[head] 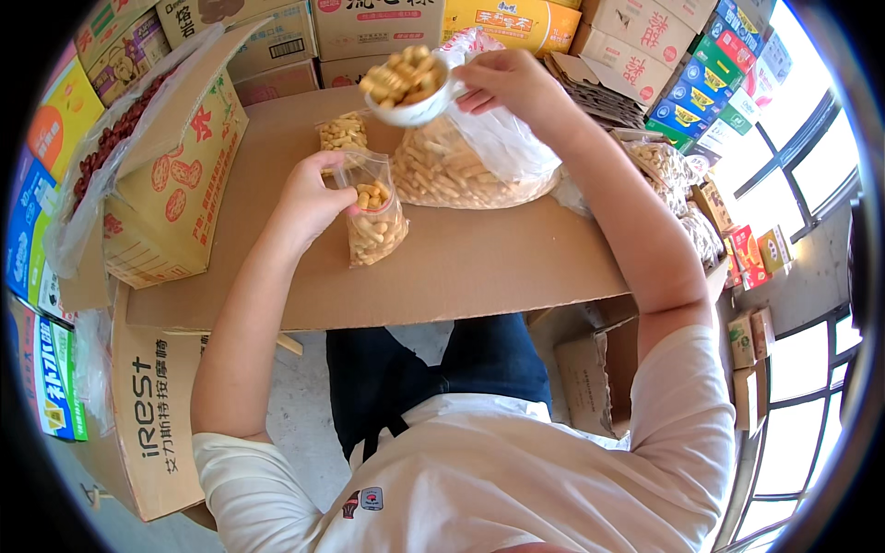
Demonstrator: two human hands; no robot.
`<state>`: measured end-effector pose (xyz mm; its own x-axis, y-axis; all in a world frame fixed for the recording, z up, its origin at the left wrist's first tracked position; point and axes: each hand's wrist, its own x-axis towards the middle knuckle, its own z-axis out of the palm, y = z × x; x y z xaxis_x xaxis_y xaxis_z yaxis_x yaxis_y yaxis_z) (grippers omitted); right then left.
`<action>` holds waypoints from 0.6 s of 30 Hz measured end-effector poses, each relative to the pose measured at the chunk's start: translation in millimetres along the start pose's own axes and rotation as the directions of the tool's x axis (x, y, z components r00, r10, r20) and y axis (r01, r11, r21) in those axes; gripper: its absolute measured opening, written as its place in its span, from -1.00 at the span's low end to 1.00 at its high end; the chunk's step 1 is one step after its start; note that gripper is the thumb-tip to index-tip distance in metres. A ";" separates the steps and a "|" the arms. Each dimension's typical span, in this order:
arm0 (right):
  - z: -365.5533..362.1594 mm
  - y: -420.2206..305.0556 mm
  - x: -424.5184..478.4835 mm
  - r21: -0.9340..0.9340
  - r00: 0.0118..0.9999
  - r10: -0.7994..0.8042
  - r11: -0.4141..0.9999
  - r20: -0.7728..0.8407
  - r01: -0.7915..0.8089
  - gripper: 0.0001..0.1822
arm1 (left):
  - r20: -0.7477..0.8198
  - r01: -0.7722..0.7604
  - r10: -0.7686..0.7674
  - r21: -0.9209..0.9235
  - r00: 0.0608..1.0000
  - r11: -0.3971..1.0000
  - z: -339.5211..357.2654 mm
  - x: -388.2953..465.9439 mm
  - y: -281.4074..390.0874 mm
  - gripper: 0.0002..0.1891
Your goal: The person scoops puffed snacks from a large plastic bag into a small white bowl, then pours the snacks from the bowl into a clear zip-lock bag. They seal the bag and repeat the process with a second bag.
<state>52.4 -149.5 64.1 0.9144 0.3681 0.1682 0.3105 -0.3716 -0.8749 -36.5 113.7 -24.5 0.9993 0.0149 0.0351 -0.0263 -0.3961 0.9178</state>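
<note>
My left hand (314, 186) pinches the upper edge of a small clear zip bag (377, 231), partly filled with short yellow-brown snack sticks and standing on the cardboard tabletop. My right hand (494, 79) holds a white bowl (415, 104) by its right side, tilted and heaped with the same sticks, above and behind the small bag. Below the bowl and to its right lies a large clear plastic bag (477, 169) full of sticks, its white upper part bunched. Another small filled bag (342, 131) lies just behind my left hand.
An open carton (169, 193) holding dark red dried fruit stands at the left. Stacked cartons (377, 24) line the back. Flattened cardboard (601, 86) and bags of pale food (664, 166) lie at the right. The cardboard tabletop (449, 269) ends just before my lap.
</note>
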 end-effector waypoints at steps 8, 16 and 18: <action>50.0 -2.6 -11.8 -0.462 0.980 -0.201 0.870 -0.008 0.175 -0.69 | 0.009 0.010 -0.009 -0.102 1.000 0.995 1.9 -0.3 2.7 -0.37; 69.9 -9.0 -22.5 -0.655 0.898 -0.438 0.671 0.029 0.349 -0.74 | -0.026 -0.027 0.024 -0.137 0.999 0.990 2.8 4.3 -7.5 -0.36; 71.4 -8.8 -23.8 -0.681 0.886 -0.461 0.633 0.051 0.368 -0.75 | -0.013 -0.027 0.025 -0.159 1.000 0.987 3.1 2.6 -4.5 -0.36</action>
<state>9.3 -94.2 35.4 0.6541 0.5407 0.5290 0.7100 -0.6800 -0.1828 -33.7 112.7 -29.8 0.9978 0.0169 0.0634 -0.0573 -0.2457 0.9677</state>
